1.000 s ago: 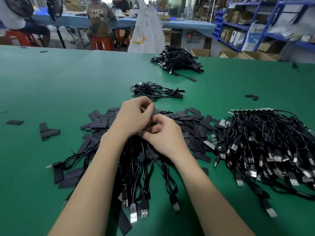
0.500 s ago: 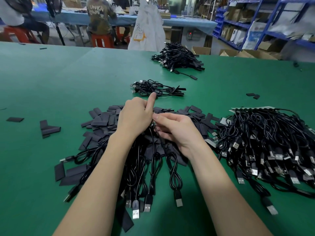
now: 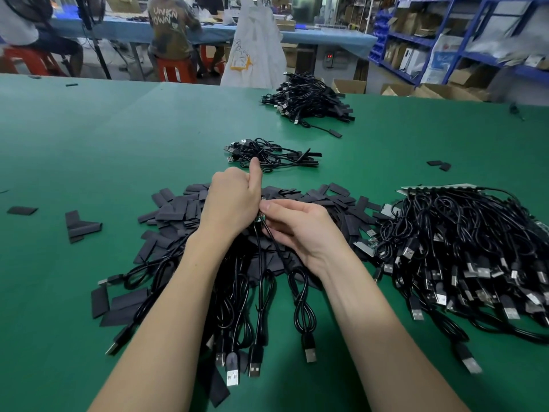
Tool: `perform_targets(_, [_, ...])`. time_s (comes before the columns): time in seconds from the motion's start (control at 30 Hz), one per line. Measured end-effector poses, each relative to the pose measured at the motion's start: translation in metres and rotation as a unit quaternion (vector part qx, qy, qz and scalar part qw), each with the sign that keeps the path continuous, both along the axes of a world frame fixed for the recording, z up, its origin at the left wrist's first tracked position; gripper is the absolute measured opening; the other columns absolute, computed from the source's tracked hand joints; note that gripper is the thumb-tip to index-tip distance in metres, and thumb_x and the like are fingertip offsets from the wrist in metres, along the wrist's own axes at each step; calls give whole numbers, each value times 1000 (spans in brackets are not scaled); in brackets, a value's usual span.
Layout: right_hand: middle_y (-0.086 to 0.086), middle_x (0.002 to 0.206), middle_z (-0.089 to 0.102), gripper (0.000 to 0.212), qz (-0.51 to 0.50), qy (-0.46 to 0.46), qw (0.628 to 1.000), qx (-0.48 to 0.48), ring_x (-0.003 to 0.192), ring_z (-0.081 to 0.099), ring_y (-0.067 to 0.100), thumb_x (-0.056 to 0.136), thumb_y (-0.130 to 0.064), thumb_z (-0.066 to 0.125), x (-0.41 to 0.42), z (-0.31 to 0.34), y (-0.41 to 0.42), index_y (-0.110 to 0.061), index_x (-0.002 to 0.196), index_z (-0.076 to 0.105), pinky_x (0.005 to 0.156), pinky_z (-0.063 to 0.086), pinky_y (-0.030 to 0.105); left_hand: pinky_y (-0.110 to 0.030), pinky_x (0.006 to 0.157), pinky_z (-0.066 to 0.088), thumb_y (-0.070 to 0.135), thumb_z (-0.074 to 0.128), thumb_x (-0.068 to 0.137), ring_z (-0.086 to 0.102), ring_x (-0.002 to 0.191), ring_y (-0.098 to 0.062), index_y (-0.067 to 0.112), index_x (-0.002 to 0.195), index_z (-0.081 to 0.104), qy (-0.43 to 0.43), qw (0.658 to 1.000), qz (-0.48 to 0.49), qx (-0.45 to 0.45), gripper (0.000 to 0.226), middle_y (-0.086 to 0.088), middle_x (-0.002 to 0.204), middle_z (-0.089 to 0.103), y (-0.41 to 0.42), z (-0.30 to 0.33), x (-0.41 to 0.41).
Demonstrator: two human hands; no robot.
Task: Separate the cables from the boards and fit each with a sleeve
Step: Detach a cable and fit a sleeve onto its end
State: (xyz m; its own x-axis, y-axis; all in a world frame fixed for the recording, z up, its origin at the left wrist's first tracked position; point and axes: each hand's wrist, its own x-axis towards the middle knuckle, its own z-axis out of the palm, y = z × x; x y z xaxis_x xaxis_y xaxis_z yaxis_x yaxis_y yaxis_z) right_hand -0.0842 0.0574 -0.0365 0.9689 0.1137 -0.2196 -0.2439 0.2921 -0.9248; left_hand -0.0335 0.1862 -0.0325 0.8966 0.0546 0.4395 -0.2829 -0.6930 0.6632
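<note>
My left hand (image 3: 233, 203) is closed around the board ends of a bunch of black USB cables (image 3: 261, 307) that hang toward me, its thumb pointing up. My right hand (image 3: 297, 227) pinches one small green board end (image 3: 260, 218) of a cable right beside the left hand. Flat black sleeves (image 3: 175, 209) lie in a heap under and around both hands. A large tangle of cables still on their boards (image 3: 463, 251) lies to the right.
A small bundle of cables (image 3: 267, 157) lies just beyond my hands and a bigger pile (image 3: 309, 99) sits farther back. Loose sleeves (image 3: 81, 226) are scattered left on the green table (image 3: 89, 138). People sit at a far table.
My hands have drawn apart slightly; the left thumb now sticks up, and the right fingers have pulled one cable end out of the bunch.
</note>
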Motion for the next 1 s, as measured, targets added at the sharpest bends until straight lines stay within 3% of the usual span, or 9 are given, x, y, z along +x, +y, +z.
perform_targets(0.17, [2, 67, 69, 7, 10, 28, 998, 63, 59, 63, 8, 85, -3, 76, -1, 0, 1, -8, 81, 76, 71, 59, 22, -42, 62, 38, 44, 31, 108, 37, 54, -33, 11, 42, 33, 30, 999, 13, -5, 73, -3, 44, 34, 1, 3, 0])
perform_targets(0.27, [1, 67, 70, 4, 18, 44, 995, 84, 58, 64, 7, 85, -3, 76, -2, 1, 1, -7, 84, 75, 67, 59, 20, -39, 63, 33, 44, 29, 108, 37, 55, -32, 22, 40, 52, 57, 998, 6, -2, 75, 4, 41, 34, 1, 3, 0])
perform_targets(0.47, [3, 68, 71, 3, 23, 44, 996, 80, 58, 65, 8, 84, -3, 77, -1, 0, 0, -6, 84, 76, 66, 59, 20, -37, 66, 33, 45, 28, 108, 38, 54, -27, 27, 40, 54, 83, 996, 11, -3, 74, 5, 37, 34, 0, 7, -5])
perform_targets(0.57, [2, 68, 70, 4, 29, 44, 995, 80, 57, 64, 8, 84, -4, 77, 0, 0, 0, -7, 83, 76, 64, 59, 19, -38, 68, 32, 42, 28, 109, 36, 52, -24, 26, 38, 53, 92, 996, 1, -13, 77, 5, 34, 33, 0, 11, -8])
perform_targets(0.7, [2, 67, 70, 23, 35, 53, 992, 110, 55, 65, 8, 88, -4, 73, 0, 0, -1, -12, 67, 78, 56, 56, 20, -38, 56, 24, 33, 26, 110, 28, 49, -25, 14, 35, 39, 84, 993, -40, -79, 79, 3, 32, 30, -4, 13, -10])
perform_targets(0.77, [0, 69, 71, 13, 36, 45, 991, 117, 57, 66, 7, 89, -6, 73, -2, 1, 1, -12, 78, 78, 58, 56, 20, -38, 55, 25, 33, 27, 110, 28, 50, -28, 14, 36, 34, 77, 991, -37, -104, 76, 3, 33, 29, -4, 12, -7])
perform_targets(0.83, [-1, 71, 72, 2, 37, 33, 994, 102, 60, 67, 7, 89, -10, 75, -3, 1, -1, -11, 89, 75, 60, 57, 21, -39, 61, 33, 38, 29, 109, 40, 55, -33, 13, 39, 38, 76, 994, -19, -75, 75, 4, 38, 35, 1, 11, -6])
perform_targets(0.9, [-3, 72, 72, 3, 31, 26, 996, 77, 61, 66, 7, 89, -12, 75, -2, 3, -7, -13, 91, 75, 61, 56, 20, -41, 72, 44, 47, 30, 107, 55, 72, -38, 10, 48, 49, 102, 994, 17, 22, 73, -4, 54, 51, 7, 10, -4])
perform_targets(1.0, [-3, 73, 72, 7, 6, 15, 998, 68, 61, 67, 7, 88, -15, 77, 1, 10, -27, -13, 95, 74, 59, 55, 18, -38, 71, 44, 55, 31, 105, 62, 81, -36, 7, 67, 66, 124, 981, 60, 136, 71, -12, 69, 64, 15, 7, -6])
